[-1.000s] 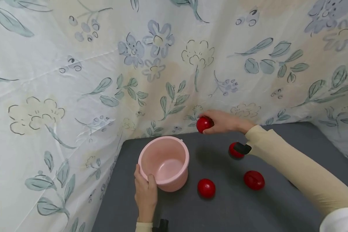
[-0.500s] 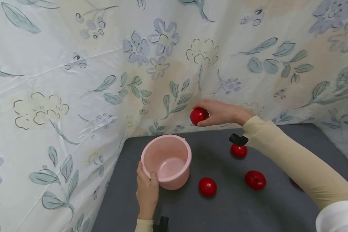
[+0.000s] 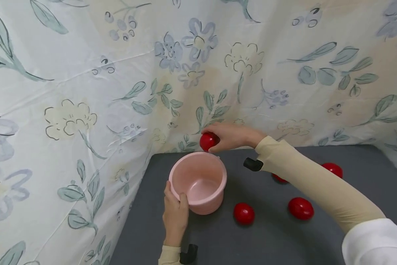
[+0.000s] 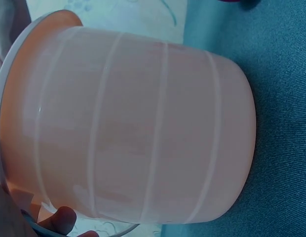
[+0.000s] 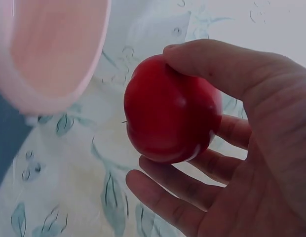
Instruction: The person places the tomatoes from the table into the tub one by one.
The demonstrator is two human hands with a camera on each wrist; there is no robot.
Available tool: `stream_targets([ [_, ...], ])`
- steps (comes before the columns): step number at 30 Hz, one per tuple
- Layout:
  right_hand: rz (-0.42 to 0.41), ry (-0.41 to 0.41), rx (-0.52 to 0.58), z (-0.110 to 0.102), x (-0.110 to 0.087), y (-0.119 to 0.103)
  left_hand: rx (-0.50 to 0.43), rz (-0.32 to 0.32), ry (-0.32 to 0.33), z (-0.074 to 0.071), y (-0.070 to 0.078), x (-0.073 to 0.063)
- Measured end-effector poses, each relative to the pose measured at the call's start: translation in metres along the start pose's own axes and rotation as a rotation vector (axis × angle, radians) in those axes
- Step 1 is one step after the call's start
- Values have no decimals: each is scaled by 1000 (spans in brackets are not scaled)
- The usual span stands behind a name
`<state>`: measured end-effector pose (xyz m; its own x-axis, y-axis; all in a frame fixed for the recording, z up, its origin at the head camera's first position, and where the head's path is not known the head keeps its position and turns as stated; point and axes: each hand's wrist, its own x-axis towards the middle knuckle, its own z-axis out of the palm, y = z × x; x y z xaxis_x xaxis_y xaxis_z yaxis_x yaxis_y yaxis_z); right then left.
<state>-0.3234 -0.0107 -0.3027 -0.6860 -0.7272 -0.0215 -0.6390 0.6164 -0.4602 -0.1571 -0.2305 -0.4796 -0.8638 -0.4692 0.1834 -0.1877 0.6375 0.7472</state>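
My right hand [image 3: 229, 136] holds a glossy red apple [image 3: 209, 141] between thumb and fingers, just above the far rim of a pink plastic bucket [image 3: 215, 197]. In the right wrist view the thumb lies across the top of the apple [image 5: 168, 111], with fingers under and behind it; the bucket's rim [image 5: 89, 74] is close at upper left. The bucket stands upright on the dark table, and its visible inside floor is bare. My left hand [image 3: 176, 215] grips the bucket's near left rim, thumb at the edge. The left wrist view shows the bucket's ribbed side [image 4: 128, 128].
One red apple [image 3: 244, 214] lies right of the bucket, another [image 3: 301, 208] farther right. Two more, a near one [image 3: 279, 179] and a far one [image 3: 332, 169], are partly hidden by the right sleeve. A floral cloth [image 3: 135, 121] hangs behind and left of the grey table [image 3: 218, 246].
My right hand has carried the apple leftward, from the table's back edge to the bucket's far rim. The left hand keeps its grip on the bucket. The head view has shifted slightly left.
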Motion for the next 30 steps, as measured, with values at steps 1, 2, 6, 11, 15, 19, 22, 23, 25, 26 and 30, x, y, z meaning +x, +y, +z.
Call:
stream_targets([
  [1,-1,-3,-8,1,3,-2,1,2,-1,1,0,0],
  [2,-2,-12,0,3,5,-4,2,3,-4,1,0,1],
  [6,-12,-35,9,8,13,-11,-8,4,-21,3,1,2],
  [11,-78,-44,-18,18,24,-16,-48,-6,-36,3,0,5],
  [15,-117,-86,-48,34,33,-19,-119,-33,-28,0,-3,8],
  [19,-113,-169,-69,53,41,-26,-156,-53,-2,-8,-4,10],
  [22,-99,-229,-106,66,47,-30,-123,-45,-3,-11,-4,13],
  [23,-90,-249,-115,70,49,-31,-109,-37,-7,-11,-4,14],
  [25,-74,-285,-124,77,53,-32,-88,-19,-23,-12,-4,15],
  [26,-64,-305,-113,80,55,-33,-79,-11,-30,-13,-4,16],
  [30,-25,-375,-73,88,63,-36,-100,-2,-79,-19,-4,20],
])
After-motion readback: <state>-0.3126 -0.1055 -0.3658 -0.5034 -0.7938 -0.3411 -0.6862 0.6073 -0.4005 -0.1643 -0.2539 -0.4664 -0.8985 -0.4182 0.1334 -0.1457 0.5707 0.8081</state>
